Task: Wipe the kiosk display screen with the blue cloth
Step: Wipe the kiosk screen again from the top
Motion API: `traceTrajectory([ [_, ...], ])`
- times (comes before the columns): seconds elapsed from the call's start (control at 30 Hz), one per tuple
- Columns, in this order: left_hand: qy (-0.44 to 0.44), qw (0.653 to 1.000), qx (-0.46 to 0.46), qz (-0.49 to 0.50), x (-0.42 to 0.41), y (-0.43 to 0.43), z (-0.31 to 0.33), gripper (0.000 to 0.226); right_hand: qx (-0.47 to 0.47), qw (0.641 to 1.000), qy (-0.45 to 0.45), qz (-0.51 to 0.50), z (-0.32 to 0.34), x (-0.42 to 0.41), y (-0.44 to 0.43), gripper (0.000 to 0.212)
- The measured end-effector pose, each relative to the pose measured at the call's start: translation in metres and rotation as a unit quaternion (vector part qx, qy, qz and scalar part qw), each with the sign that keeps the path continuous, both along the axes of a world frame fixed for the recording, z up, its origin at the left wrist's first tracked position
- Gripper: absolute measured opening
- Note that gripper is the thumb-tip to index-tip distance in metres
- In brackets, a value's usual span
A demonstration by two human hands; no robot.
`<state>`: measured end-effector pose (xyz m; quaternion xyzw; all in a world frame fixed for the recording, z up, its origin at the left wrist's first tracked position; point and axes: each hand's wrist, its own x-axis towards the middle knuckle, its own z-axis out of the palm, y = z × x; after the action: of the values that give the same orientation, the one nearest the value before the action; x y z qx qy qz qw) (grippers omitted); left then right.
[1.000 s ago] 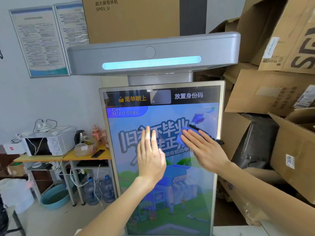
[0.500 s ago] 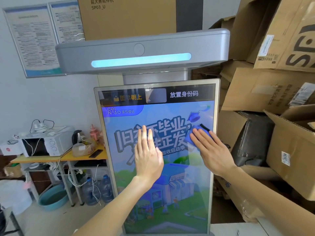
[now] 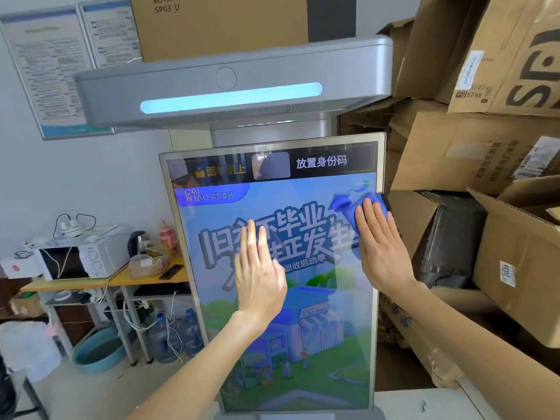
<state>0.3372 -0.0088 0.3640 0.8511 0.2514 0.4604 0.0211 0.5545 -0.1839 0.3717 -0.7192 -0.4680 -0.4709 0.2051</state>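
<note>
The tall kiosk display screen (image 3: 303,344) stands upright before me, lit with a blue and green cartoon picture and white characters. My right hand (image 3: 380,247) lies flat with straight fingers on the blue cloth (image 3: 353,218), pressing it against the screen near the upper right edge. Most of the cloth is under the palm; its blue rim shows above and left of the fingers. My left hand (image 3: 259,275) rests flat on the middle of the screen, fingers straight and pointing up, holding nothing.
A grey scanner head (image 3: 230,83) with a glowing cyan bar overhangs the screen. Stacked cardboard boxes (image 3: 500,153) crowd the right side, close to the screen's edge. At the left a yellow table (image 3: 121,280) carries a microwave (image 3: 81,260); water bottles and a basin sit beneath.
My right hand has slid the blue cloth rightward and a little up across the screen, from near the centre to the right edge. My left hand has stayed flat in the middle.
</note>
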Motion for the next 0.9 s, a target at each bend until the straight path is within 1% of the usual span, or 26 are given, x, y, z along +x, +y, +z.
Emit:
traceTrajectory([
  [0.17,0.006,1.0,0.014,-0.007,-0.004,0.003,-0.017,0.071,-0.04,0.999,-0.006,-0.021,-0.051,-0.003,-0.007,0.073],
  [0.3,0.038,0.999,0.027,-0.011,-0.008,-0.002,-0.044,0.072,-0.067,0.998,0.002,-0.022,-0.083,-0.008,-0.012,0.065],
  [0.43,0.074,0.997,0.024,-0.019,-0.009,-0.012,-0.066,0.072,-0.1,0.995,-0.011,-0.026,-0.107,-0.012,-0.022,0.065],
  [0.5,0.086,0.996,0.02,-0.02,-0.009,-0.016,-0.069,0.072,-0.112,0.993,-0.029,-0.025,-0.108,-0.011,-0.028,0.067],
  [0.57,0.095,0.995,0.013,-0.016,-0.009,-0.017,-0.068,0.072,-0.11,0.993,-0.037,-0.027,-0.095,-0.01,-0.03,0.069],
  [0.67,0.105,0.994,0.004,-0.009,-0.008,-0.02,-0.066,0.071,-0.06,0.997,-0.015,-0.038,-0.06,-0.01,-0.018,0.066],
  [0.77,0.113,0.994,0.001,-0.004,-0.009,-0.023,-0.066,0.072,-0.031,0.999,-0.003,-0.035,-0.039,-0.014,-0.002,0.069],
  [0.83,0.116,0.993,-0.002,-0.002,-0.01,-0.024,-0.064,0.072,-0.033,0.999,-0.013,-0.028,-0.043,-0.014,0.003,0.07],
  [0.9,0.117,0.993,-0.005,-0.001,-0.011,-0.025,-0.063,0.073,-0.058,0.998,-0.029,-0.021,-0.062,-0.014,-0.001,0.071],
])
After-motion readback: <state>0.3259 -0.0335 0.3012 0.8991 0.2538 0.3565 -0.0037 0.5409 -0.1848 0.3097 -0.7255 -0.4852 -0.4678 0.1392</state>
